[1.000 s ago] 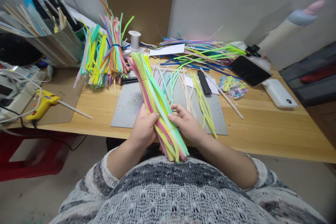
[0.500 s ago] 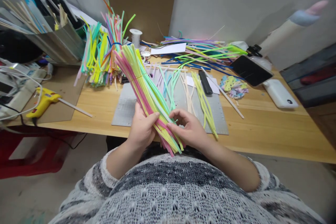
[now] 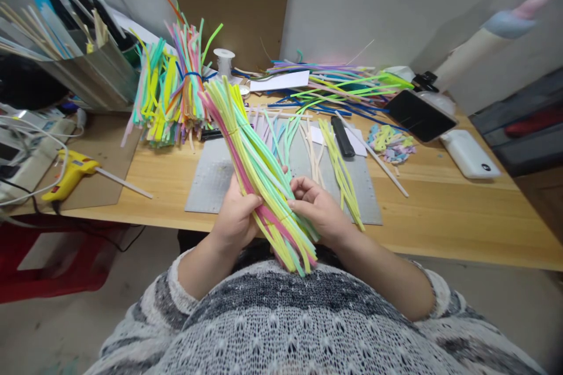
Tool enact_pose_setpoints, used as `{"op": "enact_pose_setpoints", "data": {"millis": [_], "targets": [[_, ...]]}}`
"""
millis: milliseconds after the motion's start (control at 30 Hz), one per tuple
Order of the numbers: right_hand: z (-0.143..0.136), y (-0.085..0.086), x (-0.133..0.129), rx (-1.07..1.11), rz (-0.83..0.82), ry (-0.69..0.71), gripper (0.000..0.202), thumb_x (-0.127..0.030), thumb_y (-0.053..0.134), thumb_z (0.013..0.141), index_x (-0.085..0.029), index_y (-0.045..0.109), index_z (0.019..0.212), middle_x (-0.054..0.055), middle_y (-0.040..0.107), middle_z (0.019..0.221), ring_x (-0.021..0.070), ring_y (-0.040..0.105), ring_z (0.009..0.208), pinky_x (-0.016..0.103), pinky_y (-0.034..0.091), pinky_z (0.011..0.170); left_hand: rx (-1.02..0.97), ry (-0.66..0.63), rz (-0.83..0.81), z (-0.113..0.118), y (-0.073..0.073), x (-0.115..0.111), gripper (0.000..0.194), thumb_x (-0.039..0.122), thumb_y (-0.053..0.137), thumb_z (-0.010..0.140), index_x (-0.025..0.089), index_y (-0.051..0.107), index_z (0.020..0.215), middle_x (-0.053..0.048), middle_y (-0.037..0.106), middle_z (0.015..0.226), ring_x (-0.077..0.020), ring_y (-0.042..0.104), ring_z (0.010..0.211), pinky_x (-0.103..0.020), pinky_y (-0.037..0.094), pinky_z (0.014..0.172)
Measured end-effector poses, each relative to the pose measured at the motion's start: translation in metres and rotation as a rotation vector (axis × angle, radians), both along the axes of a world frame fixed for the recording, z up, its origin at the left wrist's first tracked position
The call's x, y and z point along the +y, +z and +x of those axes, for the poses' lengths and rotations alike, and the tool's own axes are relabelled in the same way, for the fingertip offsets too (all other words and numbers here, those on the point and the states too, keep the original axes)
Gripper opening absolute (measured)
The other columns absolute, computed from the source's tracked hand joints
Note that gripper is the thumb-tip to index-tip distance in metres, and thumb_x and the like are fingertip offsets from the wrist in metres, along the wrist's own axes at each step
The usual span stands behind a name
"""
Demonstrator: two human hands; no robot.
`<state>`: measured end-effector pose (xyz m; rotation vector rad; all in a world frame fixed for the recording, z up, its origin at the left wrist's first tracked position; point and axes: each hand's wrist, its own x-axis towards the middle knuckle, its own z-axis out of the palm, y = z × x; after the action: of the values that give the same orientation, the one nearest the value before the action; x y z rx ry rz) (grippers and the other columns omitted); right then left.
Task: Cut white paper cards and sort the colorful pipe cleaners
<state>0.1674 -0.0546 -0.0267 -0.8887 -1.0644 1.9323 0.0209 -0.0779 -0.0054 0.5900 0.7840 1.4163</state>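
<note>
A thick bundle of pipe cleaners [image 3: 259,176] in pink, yellow and mint green is held at a slant before my body, its lower ends near the sweater. Thin ties circle it near the top and lower down. My left hand [image 3: 237,211] grips its left side, the thumb lying across the front. On the right side my right hand [image 3: 320,211] has its fingers curled and its thumb against the green stems. Behind the bundle lies a grey cutting mat [image 3: 204,181], partly covered. Loose yellow pipe cleaners [image 3: 341,176] rest on it to the right of my hands.
Two upright pipe cleaner bundles [image 3: 191,82] stand at the back left. A yellow glue gun [image 3: 73,173] lies at left near a power strip [image 3: 33,149]. Several long stems [image 3: 343,85] lie along the back. At right are a dark phone [image 3: 420,114] and a white device [image 3: 470,154].
The bundle has shifted slightly right and down and rolled a little, showing more of its green stems. Both hands stay on it; the right fingers have moved in against its side.
</note>
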Motion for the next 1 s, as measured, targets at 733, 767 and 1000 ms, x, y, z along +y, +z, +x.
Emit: {"op": "enact_pose_setpoints", "data": {"millis": [733,767,1000], "targets": [[-0.007,0.007,-0.002,-0.302,0.552,0.002,0.042,-0.028,0.063,0.078,-0.024,0.041,0.114,0.009,0.051,0.12,0.0197,0.056,0.104,0.037,0.047,0.089,0.361,-0.017,0.073,0.003,-0.018,0.004,0.042,0.027,0.062,0.081,0.018,0.049,0.12,-0.009,0.059,0.121,-0.0235,0.054,0.115,-0.04,0.041,0.102],[-0.007,0.008,0.0,-0.25,0.495,0.002,0.038,-0.028,0.063,0.078,-0.024,0.043,0.11,0.007,0.054,0.115,0.0182,0.058,0.097,0.035,0.049,0.083,0.353,-0.022,0.072,0.003,-0.017,0.004,0.04,0.026,0.061,0.082,0.018,0.049,0.119,-0.01,0.059,0.122,-0.0236,0.054,0.116,-0.041,0.041,0.102],[-0.003,0.011,0.014,-0.029,0.084,-0.036,0.016,-0.022,0.065,0.074,-0.019,0.058,0.088,-0.003,0.059,0.072,0.0091,0.056,0.064,0.023,0.047,0.063,0.144,-0.12,-0.061,-0.001,-0.006,0.008,0.029,0.016,0.059,0.074,0.014,0.057,0.102,-0.009,0.069,0.095,-0.027,0.064,0.099,-0.043,0.05,0.09]]}}
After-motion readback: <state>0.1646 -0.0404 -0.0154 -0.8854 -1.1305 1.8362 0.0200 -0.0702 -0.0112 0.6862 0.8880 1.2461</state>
